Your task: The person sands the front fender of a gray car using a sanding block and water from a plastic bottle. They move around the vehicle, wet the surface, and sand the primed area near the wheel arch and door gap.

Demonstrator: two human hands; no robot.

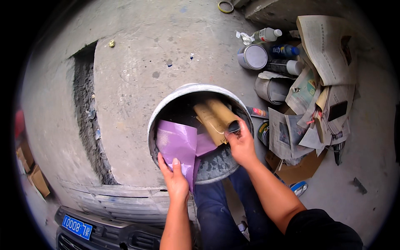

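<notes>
A round metal bucket (pixel 156 111) with a dark inside stands in front of my legs. Across its left side lies a glossy purple sheet (pixel 176 139), dusted with pale powder and hanging over the near rim. My left hand (pixel 176 178) grips this sheet's lower edge, thumb on top. More purple sheet (pixel 205 143) shows under a tan one. In the bucket's right part, my right hand (pixel 241 143) is closed round the near end of a curled tan sheet (pixel 216 118), whose inner side looks dark. Some of that hand's fingers are hidden.
Newspapers (pixel 329 52) and cardboard (pixel 302 168) lie heaped at the right, beside paint cans (pixel 253 57) and bottles (pixel 284 51). A rough trench (pixel 86 108) cuts the concrete floor at the left. Near it, a dark car bumper (pixel 121 229) carries a blue plate. A tape roll (pixel 225 6) lies far off.
</notes>
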